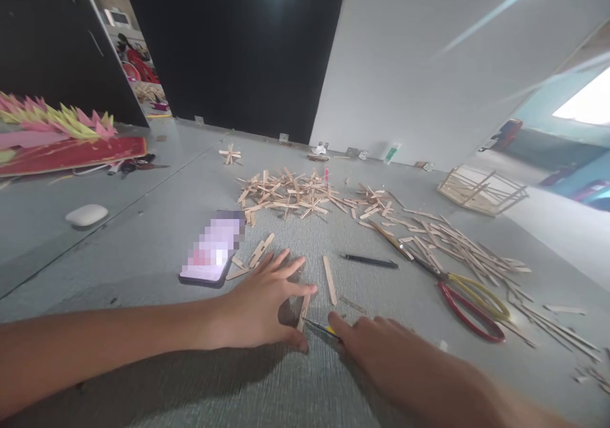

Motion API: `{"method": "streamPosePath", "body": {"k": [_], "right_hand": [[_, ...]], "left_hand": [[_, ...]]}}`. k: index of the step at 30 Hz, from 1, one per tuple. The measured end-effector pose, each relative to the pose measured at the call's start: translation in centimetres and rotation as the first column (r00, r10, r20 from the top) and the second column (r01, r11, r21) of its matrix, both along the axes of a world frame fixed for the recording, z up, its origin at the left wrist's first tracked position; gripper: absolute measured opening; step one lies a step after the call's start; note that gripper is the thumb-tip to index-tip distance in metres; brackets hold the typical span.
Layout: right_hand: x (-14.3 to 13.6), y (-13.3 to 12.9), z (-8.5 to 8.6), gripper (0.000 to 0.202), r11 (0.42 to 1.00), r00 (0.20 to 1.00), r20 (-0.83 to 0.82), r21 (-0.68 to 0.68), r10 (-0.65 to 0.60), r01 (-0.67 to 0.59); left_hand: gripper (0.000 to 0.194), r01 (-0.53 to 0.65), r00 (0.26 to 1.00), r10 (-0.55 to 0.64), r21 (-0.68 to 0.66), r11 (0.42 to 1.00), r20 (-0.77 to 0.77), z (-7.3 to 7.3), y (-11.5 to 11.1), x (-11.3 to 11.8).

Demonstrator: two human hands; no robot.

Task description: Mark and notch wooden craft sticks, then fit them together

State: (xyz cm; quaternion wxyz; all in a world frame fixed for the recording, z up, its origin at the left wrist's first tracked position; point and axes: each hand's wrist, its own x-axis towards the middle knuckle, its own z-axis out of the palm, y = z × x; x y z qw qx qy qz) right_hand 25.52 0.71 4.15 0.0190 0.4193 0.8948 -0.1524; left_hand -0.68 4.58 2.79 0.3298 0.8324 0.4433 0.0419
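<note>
My left hand lies over the surface with its fingers spread. Its thumb and index finger hold down the two ends of a wooden craft stick. My right hand is closed around a craft knife that has a bit of yellow near the blade. The blade's tip touches or nearly touches the stick between my left thumb and index finger. Another craft stick lies flat just beyond, beside a black pen. Several cut or notched sticks rest past my left fingers.
A phone lies left of the sticks. Scissors with red and yellow handles lie at right, near a long pile of sticks. Star-shaped stick pieces are heaped ahead. A white rounded object sits far left, a stick frame far right.
</note>
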Motion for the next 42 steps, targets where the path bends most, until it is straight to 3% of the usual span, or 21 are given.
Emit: {"method": "streamPosePath", "body": {"k": [3,7,10,14,17,19,21,25,33,42], "right_hand": [[0.5,0.4,0.6,0.017,1.000,0.999,-0.027,-0.021,-0.022,0.021],[1.4,1.6,1.8,0.022,0.986,0.981,-0.093,-0.030,-0.168,0.166],[1.6,2.5,2.0,0.031,0.969,0.966,-0.084,-0.033,-0.246,0.244],[2.0,3.3,1.2,0.030,0.959,0.955,-0.092,0.006,-0.283,0.284],[3.0,3.7,-0.1,0.026,0.954,0.953,-0.078,0.040,-0.293,0.297],[3.8,3.9,-0.9,0.023,0.957,0.956,-0.096,0.058,-0.277,0.283],[4.2,4.2,-1.5,0.022,0.962,0.958,-0.116,0.050,-0.261,0.269],[3.9,4.8,-2.2,0.030,0.956,0.952,-0.095,-0.007,-0.292,0.293],[4.1,5.3,-3.5,0.023,0.959,0.957,-0.077,0.033,-0.279,0.282],[3.7,5.0,-2.1,0.025,0.967,0.966,-0.044,0.009,-0.254,0.255]], "left_hand": [[0.084,-0.011,1.000,0.008,0.138,0.990,0.022,-0.5,-0.3,0.0],[0.031,0.051,0.997,-0.069,0.365,0.930,0.036,-1.0,-1.0,-0.3],[0.019,0.137,0.988,-0.156,0.391,0.910,0.016,-0.6,-1.5,-0.6],[0.012,0.152,0.987,-0.161,0.322,0.934,0.000,0.1,-1.3,-1.0],[0.008,0.019,0.995,-0.042,0.253,0.967,0.089,0.6,-1.1,-1.2],[0.018,-0.127,0.978,0.106,0.109,0.986,0.181,1.4,-1.3,-1.2],[0.024,-0.234,0.927,0.258,-0.117,0.965,0.274,2.6,-1.8,-1.0],[0.029,-0.254,0.800,0.392,-0.335,0.907,0.454,4.9,-3.3,-0.6],[0.027,-0.289,0.746,0.436,-0.345,0.893,0.503,5.8,-4.5,-0.5],[0.028,-0.342,0.737,0.439,-0.276,0.898,0.515,6.0,-4.9,-0.3]]}}
